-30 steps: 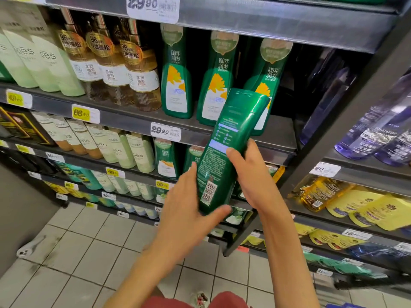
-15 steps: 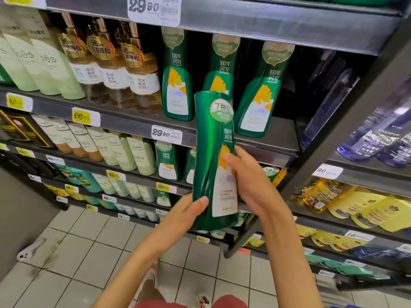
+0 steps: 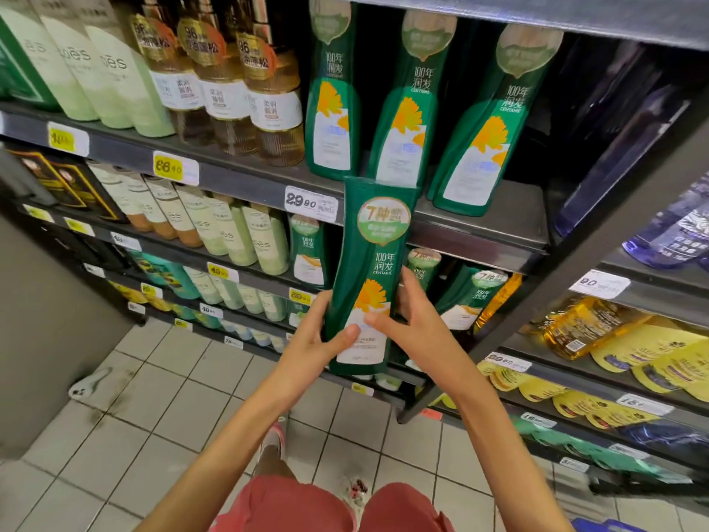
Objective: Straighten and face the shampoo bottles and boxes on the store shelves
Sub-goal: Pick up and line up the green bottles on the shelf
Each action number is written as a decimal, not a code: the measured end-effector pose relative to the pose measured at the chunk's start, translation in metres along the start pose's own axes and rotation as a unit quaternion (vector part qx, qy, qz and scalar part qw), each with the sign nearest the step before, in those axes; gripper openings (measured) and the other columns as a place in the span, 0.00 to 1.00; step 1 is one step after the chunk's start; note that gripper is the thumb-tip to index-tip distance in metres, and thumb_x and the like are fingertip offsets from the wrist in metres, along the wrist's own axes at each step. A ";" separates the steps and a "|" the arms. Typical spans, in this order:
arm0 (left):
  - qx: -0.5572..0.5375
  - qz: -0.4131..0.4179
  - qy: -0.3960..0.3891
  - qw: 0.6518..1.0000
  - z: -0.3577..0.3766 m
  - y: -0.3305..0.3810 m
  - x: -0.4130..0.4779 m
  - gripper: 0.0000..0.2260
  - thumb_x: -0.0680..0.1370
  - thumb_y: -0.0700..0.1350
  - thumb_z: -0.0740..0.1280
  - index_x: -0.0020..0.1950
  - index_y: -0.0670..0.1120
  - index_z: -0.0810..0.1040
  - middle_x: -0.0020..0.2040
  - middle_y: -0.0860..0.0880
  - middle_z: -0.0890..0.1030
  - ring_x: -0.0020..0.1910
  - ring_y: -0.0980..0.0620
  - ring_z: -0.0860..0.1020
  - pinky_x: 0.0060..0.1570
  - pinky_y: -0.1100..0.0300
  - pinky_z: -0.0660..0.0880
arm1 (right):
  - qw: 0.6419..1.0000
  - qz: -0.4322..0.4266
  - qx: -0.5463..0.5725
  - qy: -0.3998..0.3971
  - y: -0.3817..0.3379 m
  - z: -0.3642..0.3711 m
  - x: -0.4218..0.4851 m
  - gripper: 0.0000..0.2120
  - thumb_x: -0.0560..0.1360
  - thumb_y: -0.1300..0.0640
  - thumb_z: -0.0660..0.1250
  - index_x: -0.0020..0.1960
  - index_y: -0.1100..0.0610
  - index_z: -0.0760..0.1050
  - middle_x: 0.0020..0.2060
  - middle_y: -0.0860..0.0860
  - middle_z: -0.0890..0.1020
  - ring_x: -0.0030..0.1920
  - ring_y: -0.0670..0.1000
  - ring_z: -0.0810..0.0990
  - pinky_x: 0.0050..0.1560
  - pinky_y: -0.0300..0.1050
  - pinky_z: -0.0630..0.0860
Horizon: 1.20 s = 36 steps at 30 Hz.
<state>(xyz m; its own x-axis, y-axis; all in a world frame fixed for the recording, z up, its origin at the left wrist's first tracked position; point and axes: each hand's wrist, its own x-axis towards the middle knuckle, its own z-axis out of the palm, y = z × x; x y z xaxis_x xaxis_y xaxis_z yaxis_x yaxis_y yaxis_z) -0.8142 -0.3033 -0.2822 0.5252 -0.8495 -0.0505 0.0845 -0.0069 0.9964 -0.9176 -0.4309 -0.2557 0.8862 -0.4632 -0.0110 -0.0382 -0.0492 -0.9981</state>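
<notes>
I hold a dark green shampoo bottle upright in front of the shelves, its front label with a yellow flower facing me. My left hand grips its lower left side, thumb across the white label. My right hand grips its lower right side, thumb on the label. Three matching green bottles stand on the upper shelf just behind it, labels forward. More of the same green bottles stand on the shelf below.
Amber pump bottles and pale green bottles fill the upper shelf's left. Dark purple bottles lean to the right of a black upright post. Yellow pouches lie on the lower right shelves. Tiled floor lies below.
The green bottle was turned from back label to front label facing me and stood upright. My left hand shifted from its back to its lower left side; the view dropped lower.
</notes>
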 end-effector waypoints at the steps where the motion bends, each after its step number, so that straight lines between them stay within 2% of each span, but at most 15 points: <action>1: 0.015 0.009 0.001 1.000 0.000 -0.002 0.000 0.20 0.74 0.44 0.69 0.64 0.49 0.68 0.59 0.46 0.77 0.58 0.54 0.76 0.55 0.63 0.74 | 1.000 -0.008 0.006 0.003 0.003 0.001 -0.001 0.27 0.75 0.64 0.68 0.68 0.45 0.64 0.58 0.38 0.78 0.59 0.39 0.76 0.54 0.29 0.72; 3: 0.051 0.023 -0.003 0.998 -0.003 -0.004 0.001 0.21 0.72 0.42 0.69 0.63 0.52 0.67 0.59 0.46 0.76 0.58 0.55 0.75 0.56 0.63 0.72 | 1.000 -0.025 0.005 0.002 0.008 0.004 -0.004 0.28 0.73 0.66 0.69 0.63 0.40 0.67 0.56 0.36 0.79 0.59 0.40 0.77 0.54 0.31 0.73; 7: 0.107 0.039 -0.023 0.993 -0.007 -0.006 -0.001 0.26 0.73 0.36 0.69 0.65 0.55 0.63 0.62 0.52 0.74 0.62 0.59 0.73 0.61 0.65 0.70 | 0.998 -0.058 0.001 0.009 0.015 0.012 -0.009 0.31 0.72 0.67 0.69 0.60 0.34 0.69 0.56 0.37 0.79 0.60 0.42 0.77 0.57 0.33 0.73; 9: 0.094 0.026 -0.026 0.995 -0.007 -0.005 -0.004 0.27 0.74 0.32 0.67 0.66 0.54 0.63 0.62 0.53 0.74 0.61 0.60 0.73 0.59 0.66 0.71 | 0.998 -0.055 0.020 -0.006 0.014 0.013 -0.009 0.30 0.73 0.66 0.69 0.62 0.35 0.69 0.57 0.40 0.79 0.60 0.44 0.77 0.56 0.35 0.74; 11: 0.061 0.000 -0.039 0.997 -0.010 -0.001 -0.010 0.25 0.74 0.32 0.67 0.67 0.49 0.65 0.61 0.50 0.75 0.60 0.60 0.75 0.56 0.67 0.72 | 0.999 -0.025 0.018 -0.037 0.013 0.012 -0.009 0.26 0.74 0.61 0.69 0.64 0.38 0.67 0.56 0.40 0.80 0.59 0.44 0.78 0.57 0.38 0.75; 13: 0.032 -0.038 -0.030 0.998 -0.013 0.008 -0.019 0.23 0.73 0.37 0.71 0.65 0.49 0.69 0.59 0.50 0.79 0.57 0.57 0.77 0.53 0.66 0.74 | 0.997 0.030 0.009 -0.067 0.006 0.010 -0.007 0.24 0.74 0.53 0.69 0.66 0.39 0.65 0.55 0.39 0.81 0.57 0.43 0.79 0.55 0.38 0.76; 15: -0.014 -0.076 0.006 0.997 -0.015 0.017 -0.030 0.19 0.69 0.45 0.71 0.59 0.50 0.75 0.54 0.50 0.82 0.53 0.54 0.80 0.48 0.65 0.77 | 0.989 0.108 0.048 -0.085 -0.002 0.011 -0.002 0.20 0.73 0.52 0.68 0.64 0.44 0.68 0.54 0.44 0.82 0.54 0.44 0.81 0.50 0.37 0.78; 18: -0.150 -0.169 0.016 0.974 -0.015 0.029 -0.042 0.13 0.70 0.51 0.69 0.51 0.48 0.83 0.52 0.46 0.84 0.50 0.49 0.82 0.41 0.63 0.79 | 0.969 0.203 0.080 -0.116 -0.014 0.021 0.006 0.11 0.75 0.51 0.67 0.54 0.55 0.76 0.46 0.49 0.85 0.46 0.46 0.84 0.41 0.38 0.79; 20: -0.176 -0.226 0.008 0.958 -0.016 0.036 -0.045 0.12 0.70 0.55 0.70 0.47 0.50 0.85 0.51 0.46 0.84 0.48 0.49 0.83 0.39 0.62 0.79 | 0.960 0.245 0.074 -0.116 -0.015 0.029 0.010 0.15 0.76 0.49 0.66 0.53 0.60 0.78 0.45 0.53 0.86 0.46 0.49 0.85 0.41 0.39 0.79; 22: -0.174 -0.241 0.014 0.955 -0.017 0.039 -0.043 0.15 0.66 0.56 0.68 0.45 0.49 0.85 0.50 0.45 0.84 0.46 0.50 0.83 0.38 0.63 0.79 | 0.957 0.262 0.073 -0.098 -0.014 0.033 0.011 0.19 0.75 0.48 0.67 0.56 0.63 0.78 0.48 0.56 0.85 0.47 0.51 0.84 0.42 0.41 0.79; 25: -0.168 -0.216 0.032 0.961 -0.017 0.039 -0.042 0.17 0.67 0.54 0.67 0.49 0.47 0.84 0.49 0.46 0.84 0.46 0.51 0.83 0.37 0.64 0.78 | 0.967 0.229 0.075 -0.083 -0.008 0.035 0.009 0.17 0.76 0.47 0.66 0.57 0.58 0.77 0.48 0.51 0.85 0.46 0.47 0.84 0.40 0.37 0.78; 28: -0.090 -0.153 0.060 0.982 -0.017 0.034 -0.045 0.19 0.68 0.50 0.68 0.58 0.48 0.77 0.51 0.50 0.84 0.50 0.52 0.82 0.41 0.63 0.79 | 0.973 0.169 0.130 -0.093 0.001 0.031 -0.002 0.20 0.73 0.49 0.67 0.63 0.51 0.72 0.56 0.47 0.82 0.58 0.48 0.80 0.55 0.44 0.78; 30: -0.022 -0.103 0.068 0.992 -0.015 0.034 -0.043 0.19 0.68 0.49 0.69 0.59 0.50 0.76 0.54 0.52 0.83 0.53 0.53 0.81 0.48 0.60 0.78 | 0.977 0.127 0.149 -0.085 0.003 0.029 -0.012 0.21 0.71 0.51 0.68 0.64 0.50 0.71 0.58 0.47 0.81 0.60 0.47 0.78 0.58 0.43 0.76; 33: 0.018 -0.043 0.056 0.997 -0.003 0.039 -0.033 0.18 0.68 0.47 0.69 0.58 0.52 0.75 0.53 0.56 0.82 0.51 0.58 0.81 0.47 0.64 0.78 | 0.986 0.070 0.149 0.019 0.004 0.026 -0.024 0.20 0.70 0.52 0.68 0.62 0.48 0.72 0.56 0.44 0.82 0.57 0.44 0.80 0.52 0.37 0.77; 36: 0.050 0.007 0.026 0.998 0.020 0.045 -0.016 0.17 0.72 0.42 0.69 0.58 0.54 0.73 0.51 0.61 0.82 0.50 0.62 0.80 0.45 0.72 0.75 | 0.979 0.018 0.165 0.119 0.001 0.014 -0.033 0.19 0.69 0.52 0.67 0.60 0.48 0.72 0.54 0.44 0.83 0.57 0.45 0.80 0.54 0.38 0.77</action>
<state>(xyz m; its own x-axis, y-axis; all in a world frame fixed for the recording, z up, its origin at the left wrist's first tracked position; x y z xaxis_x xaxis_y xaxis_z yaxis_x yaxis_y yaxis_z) -0.8360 -0.3010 -0.2350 0.5687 -0.8218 -0.0367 -0.0076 -0.0499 0.9987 -0.9402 -0.4037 -0.2572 0.7524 -0.6548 -0.0721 0.1177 0.2413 -0.9633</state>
